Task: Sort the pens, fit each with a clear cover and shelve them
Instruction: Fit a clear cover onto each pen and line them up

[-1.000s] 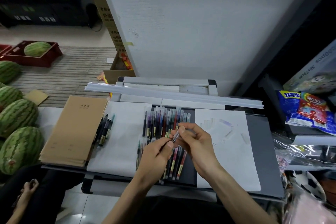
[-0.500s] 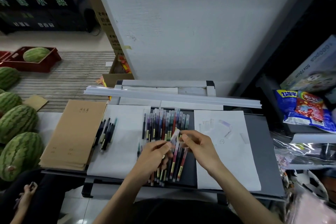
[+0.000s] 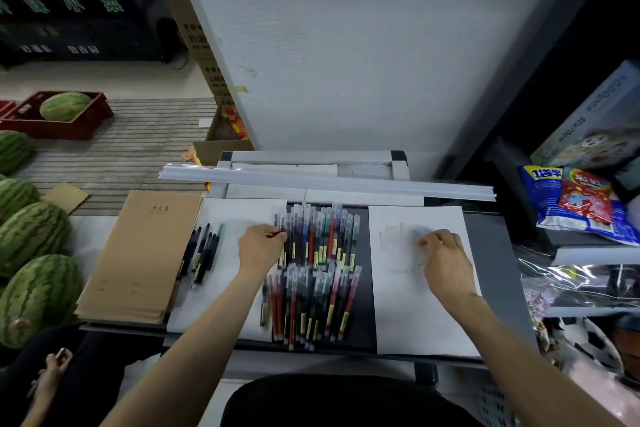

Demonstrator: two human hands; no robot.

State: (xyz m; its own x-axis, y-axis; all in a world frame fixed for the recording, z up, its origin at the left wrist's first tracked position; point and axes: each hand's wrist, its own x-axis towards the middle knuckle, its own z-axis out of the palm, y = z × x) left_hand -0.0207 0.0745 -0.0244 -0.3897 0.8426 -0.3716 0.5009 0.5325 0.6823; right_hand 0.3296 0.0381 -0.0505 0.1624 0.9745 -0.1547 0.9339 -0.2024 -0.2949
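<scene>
Pinching perhaps one pen [image 3: 276,234], two pen rows [image 3: 317,239]

R hand [image 3: 446,255] moved to covers [image 3: 391,236], prob

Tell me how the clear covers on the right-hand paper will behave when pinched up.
The clear covers look small and thin-walled, so probably very light and easily flicked away. Lying loose on the smooth white sheet, they would likely slide or roll when nudged.
</scene>
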